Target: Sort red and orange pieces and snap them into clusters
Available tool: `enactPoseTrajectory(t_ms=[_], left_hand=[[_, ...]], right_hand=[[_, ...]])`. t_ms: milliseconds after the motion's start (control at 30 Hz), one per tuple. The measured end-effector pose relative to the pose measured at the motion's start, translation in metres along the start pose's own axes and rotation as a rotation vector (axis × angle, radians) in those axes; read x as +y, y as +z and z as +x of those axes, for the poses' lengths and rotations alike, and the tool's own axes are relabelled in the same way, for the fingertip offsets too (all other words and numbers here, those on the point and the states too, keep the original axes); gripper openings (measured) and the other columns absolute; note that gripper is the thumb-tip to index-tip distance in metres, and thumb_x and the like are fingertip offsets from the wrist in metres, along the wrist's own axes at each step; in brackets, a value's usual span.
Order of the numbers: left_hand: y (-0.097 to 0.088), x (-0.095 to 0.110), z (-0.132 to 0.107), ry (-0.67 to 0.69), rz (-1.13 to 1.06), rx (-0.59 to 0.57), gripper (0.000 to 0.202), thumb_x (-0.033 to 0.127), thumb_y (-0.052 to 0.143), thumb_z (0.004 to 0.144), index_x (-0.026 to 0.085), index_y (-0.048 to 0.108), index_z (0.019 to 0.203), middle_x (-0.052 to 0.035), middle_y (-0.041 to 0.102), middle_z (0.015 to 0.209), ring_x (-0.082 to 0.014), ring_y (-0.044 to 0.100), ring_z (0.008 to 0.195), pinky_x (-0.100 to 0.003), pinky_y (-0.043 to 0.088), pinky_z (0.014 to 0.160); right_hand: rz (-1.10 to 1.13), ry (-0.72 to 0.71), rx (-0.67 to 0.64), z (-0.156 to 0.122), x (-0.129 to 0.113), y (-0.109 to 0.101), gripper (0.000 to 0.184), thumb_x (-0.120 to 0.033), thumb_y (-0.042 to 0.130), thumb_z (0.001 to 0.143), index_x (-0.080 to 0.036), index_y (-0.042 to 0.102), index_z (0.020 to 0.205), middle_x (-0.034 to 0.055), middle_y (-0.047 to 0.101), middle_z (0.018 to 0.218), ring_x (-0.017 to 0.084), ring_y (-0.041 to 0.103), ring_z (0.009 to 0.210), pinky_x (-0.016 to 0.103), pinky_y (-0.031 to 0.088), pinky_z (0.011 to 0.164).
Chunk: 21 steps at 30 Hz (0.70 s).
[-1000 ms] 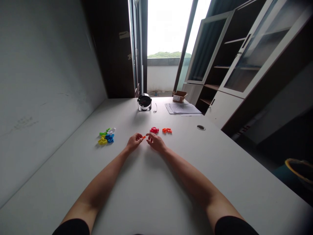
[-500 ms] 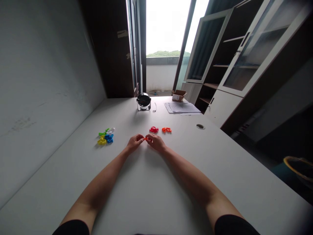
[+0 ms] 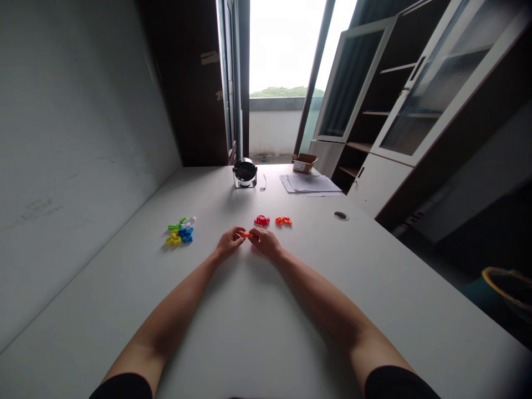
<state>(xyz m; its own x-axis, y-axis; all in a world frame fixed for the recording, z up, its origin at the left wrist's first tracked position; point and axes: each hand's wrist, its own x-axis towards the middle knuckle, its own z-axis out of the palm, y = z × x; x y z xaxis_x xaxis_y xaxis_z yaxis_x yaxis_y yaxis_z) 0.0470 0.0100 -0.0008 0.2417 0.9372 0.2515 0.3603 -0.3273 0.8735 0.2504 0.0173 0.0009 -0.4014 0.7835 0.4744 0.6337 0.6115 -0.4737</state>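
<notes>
Between my two hands is a small orange plastic piece (image 3: 246, 235), its ends hidden by my fingers. My left hand (image 3: 230, 243) is closed on its left end, and my right hand (image 3: 265, 242) pinches the right end. Just beyond the right hand lies a pile of red pieces (image 3: 261, 220). To the right of that is a small group of orange pieces (image 3: 283, 220). Over on the left are yellow pieces (image 3: 173, 239), blue pieces (image 3: 185, 235), green pieces (image 3: 176, 225) and white pieces (image 3: 188, 222), bunched together.
On the white table (image 3: 257, 321), a round black device on a metal stand (image 3: 245, 173) stands at the back. Papers (image 3: 310, 183) and an open cardboard box (image 3: 305, 163) are at the back right. A round cable hole (image 3: 341, 216) is set at right. A wall borders the left.
More of the orange piece shows between my fingers now. My hands have barely shifted, and the coloured groups lie as before.
</notes>
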Motion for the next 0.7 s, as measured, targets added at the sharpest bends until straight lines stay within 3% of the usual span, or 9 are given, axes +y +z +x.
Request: enactPoseTrajectory(t_ms=[200,433,700], left_hand=[[-0.0008,0.0017,-0.0003,0.0,0.004,0.005,0.035,0.034,0.064,0.083,0.02,0.065,0.115,-0.0047,0.071,0.096,-0.0134,0.063,0.073,-0.025,0.05,0.066],[-0.0009,0.0063,-0.001,-0.014,0.027,0.037,0.032,0.033,0.067,0.08,0.02,0.07,0.109,-0.0031,0.071,0.083,-0.0161,0.063,0.073,-0.027,0.05,0.068],[-0.0016,0.0078,-0.0022,0.016,0.029,0.023,0.03,0.038,0.065,0.083,0.018,0.071,0.104,-0.0035,0.07,0.082,-0.017,0.062,0.074,-0.027,0.048,0.068]], right_hand=[[-0.015,0.0,-0.011,0.0009,0.0015,-0.0001,0.026,-0.038,0.055,0.095,-0.019,0.062,0.079,-0.0008,0.058,0.071,0.01,0.046,0.062,0.022,0.029,0.058],[-0.023,-0.002,-0.02,0.001,0.0012,-0.0012,0.036,-0.042,0.052,0.097,-0.018,0.061,0.072,-0.0007,0.055,0.069,0.01,0.044,0.061,0.022,0.029,0.059],[0.03,-0.006,-0.003,-0.0004,-0.0011,-0.0032,0.023,-0.041,0.052,0.098,-0.022,0.065,0.101,-0.0001,0.064,0.077,0.011,0.053,0.064,0.021,0.035,0.063]])
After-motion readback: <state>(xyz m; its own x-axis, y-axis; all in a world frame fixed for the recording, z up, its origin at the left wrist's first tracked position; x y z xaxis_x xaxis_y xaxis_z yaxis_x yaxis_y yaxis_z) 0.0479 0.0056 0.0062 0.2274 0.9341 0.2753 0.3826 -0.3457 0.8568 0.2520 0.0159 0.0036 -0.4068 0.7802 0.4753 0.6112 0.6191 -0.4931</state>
